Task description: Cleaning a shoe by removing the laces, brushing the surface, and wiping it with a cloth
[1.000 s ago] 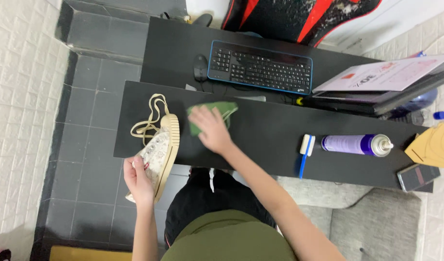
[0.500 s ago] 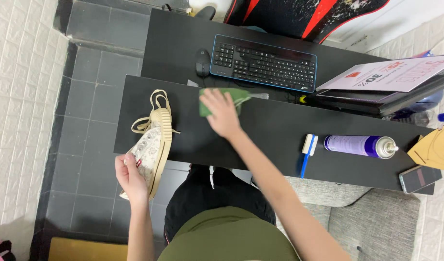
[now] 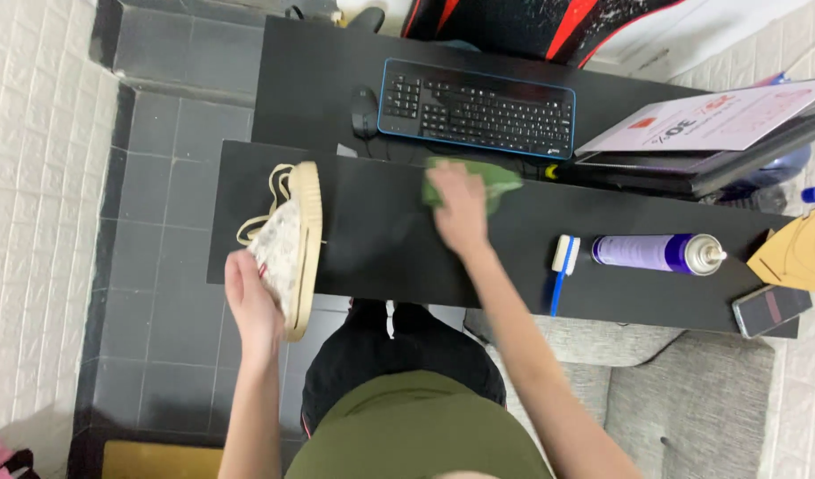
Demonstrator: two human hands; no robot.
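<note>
Here, one shoe (image 3: pixel 290 247) gripped by the left hand (image 3: pixel 250 306), one cloth (image 3: pixel 478 177) under the flat right hand (image 3: pixel 458 208), on a black table (image 3: pixel 381 257) over grey tiles (image 3: pixel 164 266).

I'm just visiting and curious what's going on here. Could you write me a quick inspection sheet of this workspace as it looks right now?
Surface: black desk, front shelf mostly bare in the middle.
Job's things: cream sneaker on its side at the desk's left end, laces loose; green cloth pressed flat on the desk.
Clutter: blue-handled brush, purple spray can lying down, phone, keyboard, mouse, printed sheet.
Hands: left hand grips the sneaker; right hand lies on the cloth.
Cables: nothing seen.
Surroundings: grey tiled floor, white brick wall, red and black chair.
</note>
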